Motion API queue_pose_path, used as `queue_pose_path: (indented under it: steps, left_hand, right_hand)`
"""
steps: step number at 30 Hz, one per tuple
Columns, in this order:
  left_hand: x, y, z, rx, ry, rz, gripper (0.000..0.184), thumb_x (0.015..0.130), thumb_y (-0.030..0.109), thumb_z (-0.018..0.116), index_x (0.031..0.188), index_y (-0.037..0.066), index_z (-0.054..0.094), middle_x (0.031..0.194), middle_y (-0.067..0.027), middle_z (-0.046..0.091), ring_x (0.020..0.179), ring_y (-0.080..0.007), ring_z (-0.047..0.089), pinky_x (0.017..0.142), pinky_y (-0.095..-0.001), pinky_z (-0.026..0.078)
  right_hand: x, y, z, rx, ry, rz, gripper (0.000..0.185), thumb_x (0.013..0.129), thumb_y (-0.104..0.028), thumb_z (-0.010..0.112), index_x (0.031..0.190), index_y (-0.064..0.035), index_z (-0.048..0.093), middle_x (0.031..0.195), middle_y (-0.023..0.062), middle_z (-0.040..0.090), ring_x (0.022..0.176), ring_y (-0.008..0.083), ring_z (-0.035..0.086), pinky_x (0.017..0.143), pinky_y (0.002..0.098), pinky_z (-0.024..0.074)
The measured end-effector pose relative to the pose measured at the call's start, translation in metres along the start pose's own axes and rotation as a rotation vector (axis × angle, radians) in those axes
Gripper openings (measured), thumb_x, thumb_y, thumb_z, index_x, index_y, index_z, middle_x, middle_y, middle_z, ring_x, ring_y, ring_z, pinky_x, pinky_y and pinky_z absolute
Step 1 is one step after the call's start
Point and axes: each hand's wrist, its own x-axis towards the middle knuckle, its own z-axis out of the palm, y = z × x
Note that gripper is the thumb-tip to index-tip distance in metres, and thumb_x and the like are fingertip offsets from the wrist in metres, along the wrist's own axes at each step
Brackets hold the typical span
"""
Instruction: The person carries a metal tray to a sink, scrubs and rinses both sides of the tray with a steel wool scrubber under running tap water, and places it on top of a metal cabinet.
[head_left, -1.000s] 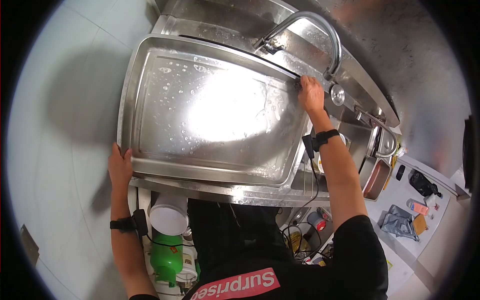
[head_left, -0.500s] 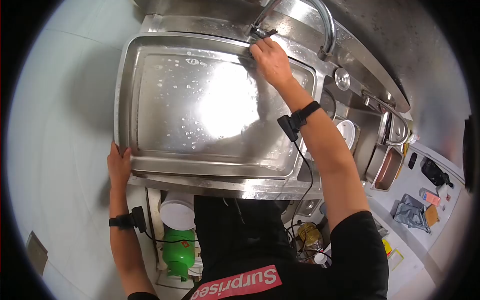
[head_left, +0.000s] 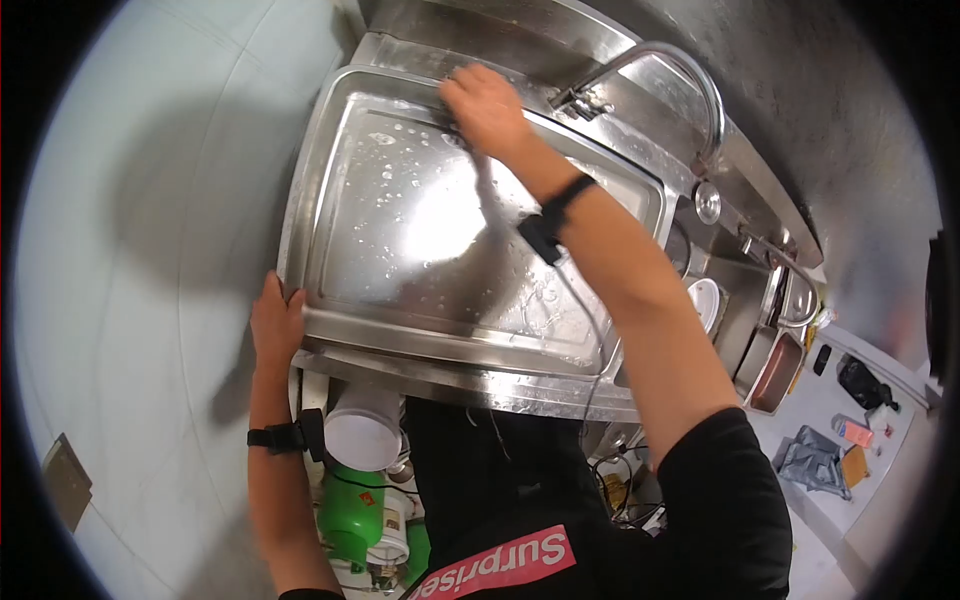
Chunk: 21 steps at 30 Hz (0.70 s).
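Note:
A large, shallow stainless-steel tray (head_left: 390, 235) rests over the sink counter, its bottom wet with droplets and small patches of suds. My left hand (head_left: 277, 320) grips the tray's near left corner, thumb over the rim and fingers outside. At the far rim, left of the tap, is my right hand (head_left: 485, 108), somewhat blurred, with its fingers curled down. Something dark shows beneath those fingers, but whether it is a held thing or a shadow I cannot make out. Each wrist wears a black strap with a small device.
A curved tap (head_left: 650, 55) rises behind the tray. To the right are further sink basins (head_left: 735, 280), a second tap (head_left: 795, 270) and a white counter (head_left: 820, 400) with bags and small items. Below stand a white bucket (head_left: 362, 440) and a green gas cylinder (head_left: 352, 510).
My right hand has moved left along the far rim, away from the tap's base. My left hand keeps its hold on the corner. The whole view has shifted and turned slightly.

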Motion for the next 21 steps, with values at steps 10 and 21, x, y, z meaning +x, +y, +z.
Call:
queue_pose_path:
  steps: [10, 21]
  left_hand:
    - [0.006, 0.003, -0.007, -0.074, 0.024, 0.032, 0.03, 0.088, 0.018, 0.066, 0.106, 0.001, 0.049, 0.088, -0.0264, 0.064, 0.086, -0.0482, 0.061, 0.072, -0.0542, 0.046]
    - [0.012, 0.004, -0.017, -0.044, 0.007, 0.081, 0.03, 0.088, 0.017, 0.066, 0.108, 0.003, 0.049, 0.083, -0.0242, 0.065, 0.083, -0.0456, 0.063, 0.07, -0.0541, 0.047]
  right_hand:
    - [0.012, 0.006, 0.005, -0.123, -0.127, 0.085, 0.014, 0.073, -0.001, 0.058, 0.085, -0.0056, 0.052, 0.083, 0.0128, 0.061, 0.085, 0.0327, 0.059, 0.078, 0.0425, 0.0481]
    - [0.048, -0.028, 0.026, 0.094, -0.092, 0.403, 0.026, 0.073, 0.0, 0.064, 0.096, -0.0057, 0.054, 0.092, 0.0192, 0.063, 0.093, 0.0386, 0.06, 0.081, 0.0486, 0.0492]
